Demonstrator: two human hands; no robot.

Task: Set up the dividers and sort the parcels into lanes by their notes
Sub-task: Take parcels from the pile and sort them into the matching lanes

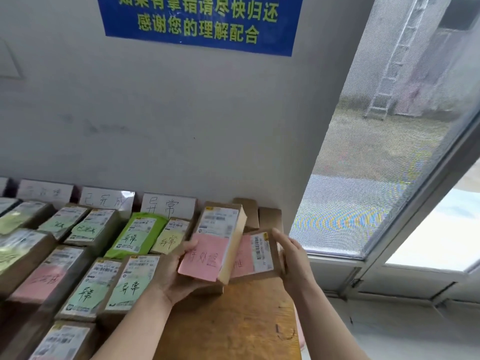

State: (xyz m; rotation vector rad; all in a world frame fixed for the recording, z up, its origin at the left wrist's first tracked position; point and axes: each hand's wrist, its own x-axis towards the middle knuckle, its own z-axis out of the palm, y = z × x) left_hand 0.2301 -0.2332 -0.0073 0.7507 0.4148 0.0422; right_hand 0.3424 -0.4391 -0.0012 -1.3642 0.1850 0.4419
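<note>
Parcels (215,242) (259,253), two, in two hands (170,278) (294,258)

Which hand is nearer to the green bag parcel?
Left. The left hand grips a pink-noted box just right of the green bag parcel; the right hand holds a smaller box farther right.

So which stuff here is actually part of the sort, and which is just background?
In the job: left hand gripping the near pink-note parcel; right hand holding the second pink-note parcel; divider cards at the wall; sorted parcels on the table.
Just there: blue wall sign; window; ladder outside.
</note>
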